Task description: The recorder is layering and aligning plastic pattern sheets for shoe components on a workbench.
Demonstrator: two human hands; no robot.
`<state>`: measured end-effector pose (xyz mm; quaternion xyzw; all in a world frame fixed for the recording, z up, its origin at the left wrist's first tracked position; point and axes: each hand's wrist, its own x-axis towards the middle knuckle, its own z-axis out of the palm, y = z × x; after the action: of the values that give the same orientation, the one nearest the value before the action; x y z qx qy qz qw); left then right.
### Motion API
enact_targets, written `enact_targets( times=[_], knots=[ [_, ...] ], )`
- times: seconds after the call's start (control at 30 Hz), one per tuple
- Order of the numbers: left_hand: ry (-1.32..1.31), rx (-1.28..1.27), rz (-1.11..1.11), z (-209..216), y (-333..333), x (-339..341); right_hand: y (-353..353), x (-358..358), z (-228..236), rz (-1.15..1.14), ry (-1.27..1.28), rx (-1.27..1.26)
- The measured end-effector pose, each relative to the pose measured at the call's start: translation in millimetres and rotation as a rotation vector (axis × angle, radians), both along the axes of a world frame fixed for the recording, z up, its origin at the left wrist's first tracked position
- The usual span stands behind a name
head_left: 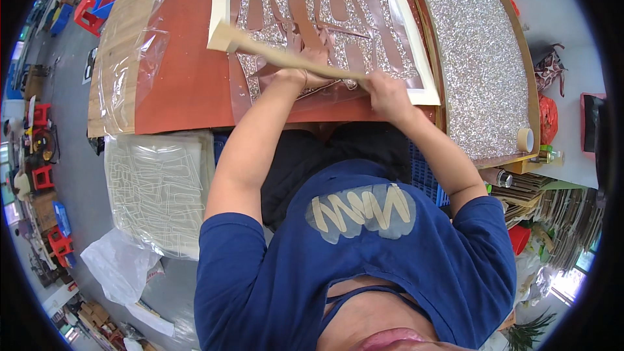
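Observation:
A cream strip that looks like masking tape (279, 57) runs slantwise over the near edge of a glittery silver sheet (409, 58) with brown cut-out shapes. My right hand (390, 94) is closed on the strip's right end. The strip's left end meets the cream border (221, 6) at the sheet's left side. My left hand (315, 68) reaches beneath the strip, low over the sheet beside a long brown cut-out piece (299, 16). The strip and the hand itself partly hide its fingers, so its grip does not show. Clear film lies along the sheet's near edge.
The sheet rests on a red-brown tabletop (188, 71). To the right stands a tray-like board of silver glitter material (474, 58), with a tape roll (525, 140) at its near corner. Patterned plastic sheets (156, 188) hang at the lower left. Clear film (153, 49) covers a wooden board.

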<state>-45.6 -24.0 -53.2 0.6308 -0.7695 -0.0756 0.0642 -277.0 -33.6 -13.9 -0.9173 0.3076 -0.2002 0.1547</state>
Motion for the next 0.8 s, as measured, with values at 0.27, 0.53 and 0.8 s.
enact_targets(
  times=[0.27,0.53,0.8],
  knots=[
    [-0.024,-0.577,-0.006,-82.9,-6.4,4.7,-62.9,24.4,91.0,-0.16,0.241,0.142],
    [0.04,0.078,0.065,9.7,1.1,-12.7,16.5,-1.4,0.8,0.19,0.325,-0.225],
    [-0.02,0.218,0.013,34.9,8.5,-8.5,-20.7,23.5,26.1,-0.295,0.143,-0.18]
  ],
)
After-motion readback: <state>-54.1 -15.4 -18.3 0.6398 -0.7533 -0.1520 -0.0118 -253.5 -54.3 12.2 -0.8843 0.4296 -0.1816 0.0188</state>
